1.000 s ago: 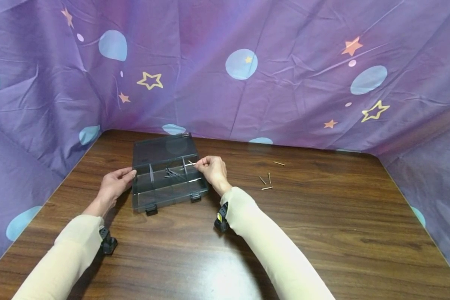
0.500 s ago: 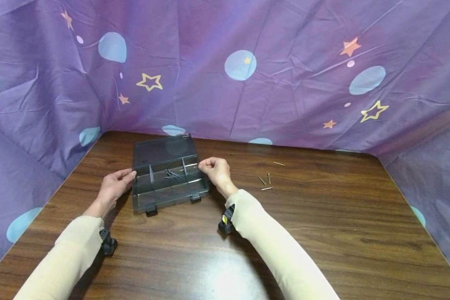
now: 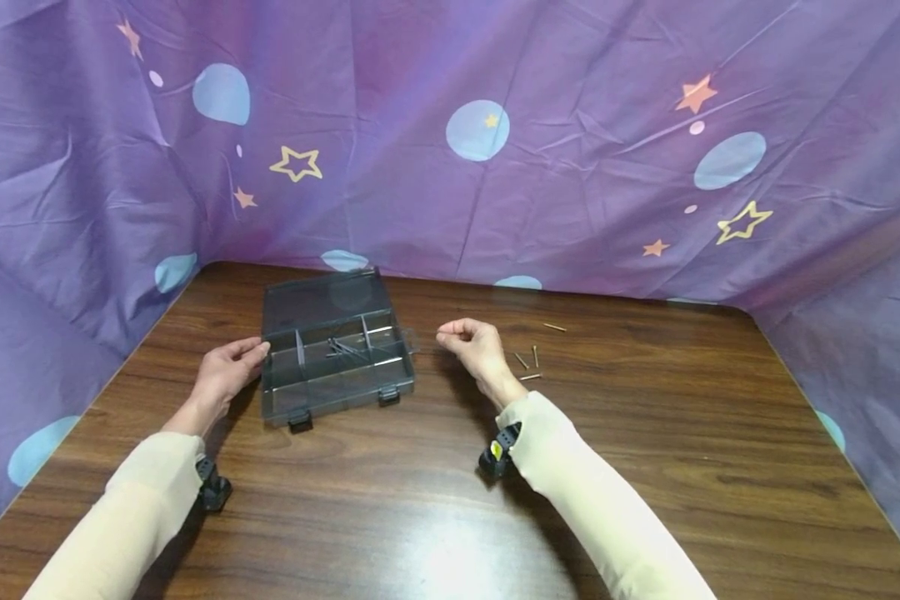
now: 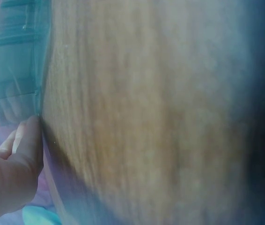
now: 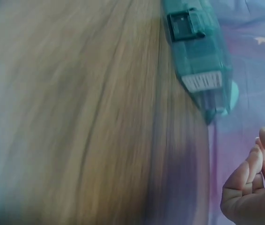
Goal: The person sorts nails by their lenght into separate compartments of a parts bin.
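Note:
A translucent grey compartment box (image 3: 337, 395) stands on the left of the table, its lid (image 3: 318, 302) folded back. My left hand (image 3: 227, 371) touches the box's left side with fingers extended; in the left wrist view those fingertips (image 4: 29, 123) meet the clear wall. Thin grey screws or nails (image 3: 345, 348) lie crossed in the middle rear compartment. A small brassy piece (image 3: 387, 337) shows in the right one. My right hand (image 3: 480, 350) hovers right of the box, fingers loosely curled with thumb near the index tip, nothing visible between them.
Several brass-coloured screws or nails lie right of my right hand, among them an upright-lying one (image 3: 536, 357) and a farther one (image 3: 555, 327). Two dark latches (image 3: 301, 420) face me on the box. A purple patterned cloth (image 3: 600, 167) hangs behind the wood table (image 3: 645, 467).
My right hand, which pinched a thin metal fastener over the right compartment, has let it go and moved right, away from the box. The left hand has stayed at the box's side.

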{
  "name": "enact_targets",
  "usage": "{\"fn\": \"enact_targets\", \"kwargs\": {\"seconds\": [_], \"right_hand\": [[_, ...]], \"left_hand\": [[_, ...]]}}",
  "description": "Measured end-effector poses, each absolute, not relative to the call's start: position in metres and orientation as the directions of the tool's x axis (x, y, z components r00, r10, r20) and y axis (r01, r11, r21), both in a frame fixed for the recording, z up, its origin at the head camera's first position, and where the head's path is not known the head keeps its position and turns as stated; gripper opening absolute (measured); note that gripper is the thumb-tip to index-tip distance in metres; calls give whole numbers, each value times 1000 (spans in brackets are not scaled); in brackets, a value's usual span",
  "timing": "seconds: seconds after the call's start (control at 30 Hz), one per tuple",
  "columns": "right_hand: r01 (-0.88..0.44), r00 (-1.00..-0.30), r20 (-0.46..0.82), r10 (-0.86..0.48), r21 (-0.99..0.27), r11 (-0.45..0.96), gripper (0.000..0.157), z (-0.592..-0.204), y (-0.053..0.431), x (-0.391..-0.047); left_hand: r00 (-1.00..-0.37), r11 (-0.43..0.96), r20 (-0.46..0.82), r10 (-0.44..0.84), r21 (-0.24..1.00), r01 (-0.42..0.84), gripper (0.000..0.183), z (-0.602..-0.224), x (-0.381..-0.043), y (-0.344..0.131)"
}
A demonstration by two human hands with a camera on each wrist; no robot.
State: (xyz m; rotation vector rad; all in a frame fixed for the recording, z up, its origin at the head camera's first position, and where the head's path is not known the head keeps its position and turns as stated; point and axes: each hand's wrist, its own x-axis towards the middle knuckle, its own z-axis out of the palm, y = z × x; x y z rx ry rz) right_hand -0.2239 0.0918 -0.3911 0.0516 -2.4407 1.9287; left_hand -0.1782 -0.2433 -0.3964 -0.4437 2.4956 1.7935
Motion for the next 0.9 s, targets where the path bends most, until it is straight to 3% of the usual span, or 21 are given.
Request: {"fn": "enact_targets", "kwargs": {"seconds": [0.57,0.9], "right_hand": [[-27,-1000,27,-5,-934,356,23,-389,193,-213],[20,-999,-33,-19,-882,470,23,-395,225,-207]], "left_hand": [[-958,308,-196,-208,917,-254,54,-396,-177,-243],[-959,285,-189,-209,927,-245,54,-397,-179,-243]]}}
